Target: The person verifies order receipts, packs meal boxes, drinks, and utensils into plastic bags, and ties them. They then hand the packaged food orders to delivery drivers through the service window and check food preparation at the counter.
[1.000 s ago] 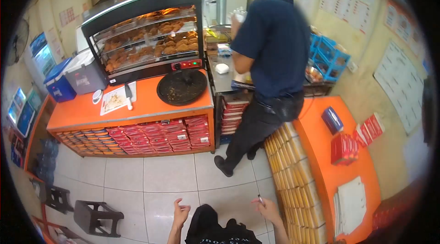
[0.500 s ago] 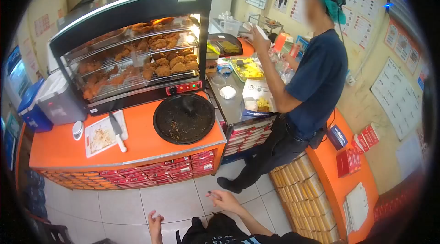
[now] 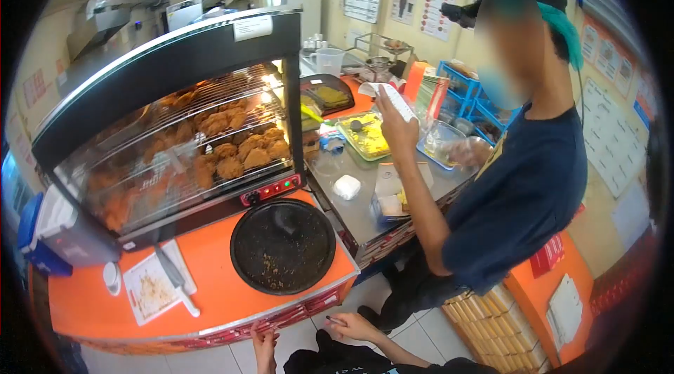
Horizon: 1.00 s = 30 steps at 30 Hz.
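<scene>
My right hand (image 3: 353, 326) is closed on a slim dark pen (image 3: 335, 320), low in the view before the counter. To its left, my left hand (image 3: 264, 340) is raised at the counter's front edge with its fingers apart, holding nothing I can see. Above both hands lies a round black tray (image 3: 283, 246) with crumbs on it. A knife (image 3: 175, 278) rests on a stained white cutting board (image 3: 156, 284) further left on the orange counter (image 3: 217, 304).
A lit glass warmer (image 3: 182, 128) holds fried pieces. On the right, a co-worker (image 3: 519, 184) in a dark shirt holds white paper (image 3: 399, 101) beside a steel table (image 3: 351, 214) bearing a yellow food tray (image 3: 365, 136) and an open box (image 3: 393, 198). Stacked boxes (image 3: 498, 328) fill a lower shelf.
The view has moved closer to the warmer and the co-worker. The co-worker has turned to the side, with the paper now plainly visible. My hands have come closer together.
</scene>
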Available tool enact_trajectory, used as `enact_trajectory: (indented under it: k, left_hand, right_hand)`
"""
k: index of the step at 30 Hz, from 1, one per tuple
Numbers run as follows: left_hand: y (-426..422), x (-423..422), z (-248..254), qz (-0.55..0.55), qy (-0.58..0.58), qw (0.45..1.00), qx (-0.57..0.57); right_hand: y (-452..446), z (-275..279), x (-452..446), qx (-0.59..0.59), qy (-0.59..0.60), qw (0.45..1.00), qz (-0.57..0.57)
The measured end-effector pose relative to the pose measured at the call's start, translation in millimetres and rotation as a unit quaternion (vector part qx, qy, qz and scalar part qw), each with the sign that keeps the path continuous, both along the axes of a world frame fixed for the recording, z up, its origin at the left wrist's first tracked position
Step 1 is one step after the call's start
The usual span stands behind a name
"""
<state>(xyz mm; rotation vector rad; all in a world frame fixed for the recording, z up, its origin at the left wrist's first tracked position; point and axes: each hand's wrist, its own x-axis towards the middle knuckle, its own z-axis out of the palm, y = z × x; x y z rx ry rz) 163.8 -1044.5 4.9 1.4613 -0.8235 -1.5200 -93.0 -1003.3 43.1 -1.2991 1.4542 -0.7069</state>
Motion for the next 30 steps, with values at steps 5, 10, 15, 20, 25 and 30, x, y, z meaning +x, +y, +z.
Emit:
enact_trajectory:
  k: [5, 10, 15, 20, 25, 30]
  left_hand:
    - [-33, -9, 8, -0.02, 0.079, 0.997, 0.005]
    - [-71, -13, 13, -0.042, 0.033, 0.998, -0.021]
    - [-92, -28, 45, -0.045, 0.065, 0.996, -0.037]
    - [-96, -38, 58, -0.043, 0.082, 0.995, -0.024]
    - [-98, -29, 44, -0.051, 0.106, 0.993, 0.019]
    - [-109, -20, 26, -0.038, 0.113, 0.993, 0.019]
  right_hand:
    - [-29, 47, 17, -0.013, -0.023, 0.999, -0.023]
    - [-30, 37, 26, -0.012, -0.032, 0.998, 0.043]
    - [-15, 27, 21, 0.014, -0.158, 0.986, -0.049]
    - [-16, 22, 12, 0.028, -0.112, 0.991, -0.071]
    - [-26, 24, 18, 0.022, -0.08, 0.995, -0.059]
    - [-32, 11, 30, 0.006, -0.057, 0.997, -0.043]
